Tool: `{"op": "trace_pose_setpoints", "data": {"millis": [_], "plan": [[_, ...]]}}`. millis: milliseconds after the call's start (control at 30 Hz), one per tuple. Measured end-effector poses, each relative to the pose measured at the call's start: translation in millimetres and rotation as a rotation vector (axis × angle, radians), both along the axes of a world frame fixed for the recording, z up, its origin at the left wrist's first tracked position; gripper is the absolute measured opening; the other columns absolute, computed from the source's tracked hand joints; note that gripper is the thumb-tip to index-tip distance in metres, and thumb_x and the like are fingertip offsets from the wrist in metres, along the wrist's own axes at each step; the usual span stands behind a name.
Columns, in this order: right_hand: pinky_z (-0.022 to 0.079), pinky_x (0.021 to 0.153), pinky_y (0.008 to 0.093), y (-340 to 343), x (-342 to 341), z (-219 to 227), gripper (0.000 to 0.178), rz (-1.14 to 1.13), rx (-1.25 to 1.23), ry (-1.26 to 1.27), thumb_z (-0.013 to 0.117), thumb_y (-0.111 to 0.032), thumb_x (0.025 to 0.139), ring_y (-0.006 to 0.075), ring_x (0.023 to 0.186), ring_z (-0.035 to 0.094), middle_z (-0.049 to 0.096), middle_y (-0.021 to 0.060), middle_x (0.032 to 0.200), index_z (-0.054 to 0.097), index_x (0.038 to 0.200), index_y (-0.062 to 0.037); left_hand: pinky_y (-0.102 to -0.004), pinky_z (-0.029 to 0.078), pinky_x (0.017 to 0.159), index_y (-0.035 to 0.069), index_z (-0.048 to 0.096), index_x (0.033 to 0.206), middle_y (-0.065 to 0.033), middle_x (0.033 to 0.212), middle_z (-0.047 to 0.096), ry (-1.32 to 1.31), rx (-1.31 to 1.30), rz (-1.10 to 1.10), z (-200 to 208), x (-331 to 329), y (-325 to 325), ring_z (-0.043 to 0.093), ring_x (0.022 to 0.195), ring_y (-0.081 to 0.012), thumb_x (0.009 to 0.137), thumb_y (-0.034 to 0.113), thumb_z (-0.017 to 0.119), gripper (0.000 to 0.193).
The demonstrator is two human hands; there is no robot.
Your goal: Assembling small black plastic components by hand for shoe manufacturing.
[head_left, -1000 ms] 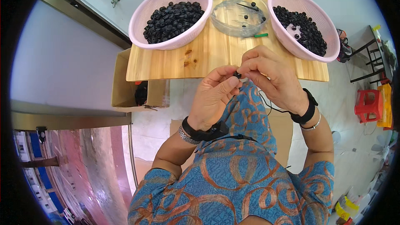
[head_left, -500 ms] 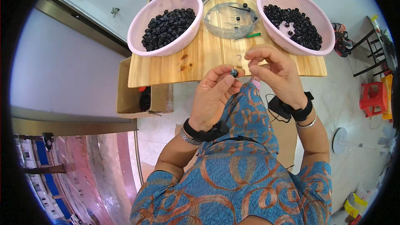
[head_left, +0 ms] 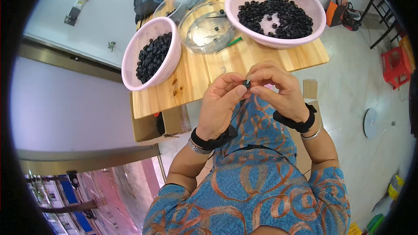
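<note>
Black bit (head_left: pixel 247 84): tiny, roundish, w/ a pale tip; held by the worktop's (head_left: pixel 197 86) front edge.
L hand (head_left: pixel 221 104): thumb & fingers pinch the black bit.
R hand (head_left: pixel 279 90): thumb & fingers bent in close; can't tell if they touch it.
Slip: bit could pop out if squeezed crooked, b/c it's small & prob. slick; might drop past worktop's front edge onto the lap (head_left: pixel 266 117).
Box (head_left: pixel 178 122): below worktop's left front; a runaway bit might hide there.
L basket (head_left: pixel 173 58): looks to poke past worktop's left edge; a bump could spill it.
R basket (head_left: pixel 283 42): on worktop's right part, rim high.
Room: wood strip b/w worktop's front edge & tub (head_left: pixel 204 51); air on the near side too.
</note>
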State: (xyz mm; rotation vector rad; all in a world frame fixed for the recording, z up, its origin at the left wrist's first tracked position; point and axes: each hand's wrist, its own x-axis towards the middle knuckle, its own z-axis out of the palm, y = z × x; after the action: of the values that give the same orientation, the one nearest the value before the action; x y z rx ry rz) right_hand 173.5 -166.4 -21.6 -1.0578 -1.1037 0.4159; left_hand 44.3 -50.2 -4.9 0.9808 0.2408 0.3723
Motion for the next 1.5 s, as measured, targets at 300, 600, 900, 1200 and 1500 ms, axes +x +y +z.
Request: {"op": "trace_pose_setpoints", "data": {"millis": [300,600,900,1200,1500], "plan": [[0.046,0.066,0.0239,-26.4,12.9,5.9,0.02,-0.288,0.042,-0.093,0.065,0.001,0.074,0.0132,0.073,0.056,0.056,0.0099,0.097,0.061,0.092,-0.0017,-0.0332,0.047,0.087,0.002,0.048,0.106,-0.0147,0.107,0.057,0.054,-0.054,-0.074,4.2,33.8,-22.7,0.058,0.099,-0.0225,0.09,0.005,0.048,0.017],[0.049,0.075,0.0254,-38.7,23.1,-2.2,0.022,-0.349,0.279,0.217,0.059,0.009,0.075,0.0148,0.088,0.058,0.056,0.0133,0.105,0.058,0.095,0.0018,-0.0273,0.047,0.083,0.001,0.046,0.122,-0.0096,0.105,0.058,0.133,0.404,-0.392,43.1,66.3,-22.5,0.057,0.096,-0.0148,0.09,0.005,0.051,0.033],[0.051,0.076,0.0272,-46.6,41.2,2.3,0.023,-0.424,0.373,0.431,0.055,0.009,0.08,0.0178,0.09,0.061,0.058,0.012,0.102,0.054,0.102,0.0063,-0.0251,0.048,0.074,0.002,0.039,0.131,-0.0075,0.095,0.061,0.071,0.727,-0.504,56.8,98.5,-30.3,0.059,0.087,-0.0128,0.088,-0.001,0.046,0.044],[0.052,0.068,0.0264,-60.8,73.1,-0.1,0.029,-0.238,0.576,0.752,0.054,0.0,0.083,0.0158,0.079,0.061,0.06,0.0123,0.096,0.049,0.111,0.0035,-0.0241,0.047,0.073,0.005,0.052,0.119,-0.0057,0.085,0.063,0.242,1.522,-0.613,80.5,190.1,28.3,0.058,0.073,-0.0103,0.086,0.005,0.051,0.033],[0.052,0.068,0.0244,-69.2,81.4,-11.1,0.026,-0.084,0.538,0.998,0.054,-0.003,0.084,0.0128,0.08,0.06,0.061,0.0082,0.094,0.053,0.11,0.0018,-0.0371,0.047,0.079,0.012,0.064,0.103,-0.0131,0.096,0.064,0.465,2.164,-0.617,18.8,279.3,82.4,0.06,0.092,-0.0295,0.073,0.007,0.059,0.031]]}}
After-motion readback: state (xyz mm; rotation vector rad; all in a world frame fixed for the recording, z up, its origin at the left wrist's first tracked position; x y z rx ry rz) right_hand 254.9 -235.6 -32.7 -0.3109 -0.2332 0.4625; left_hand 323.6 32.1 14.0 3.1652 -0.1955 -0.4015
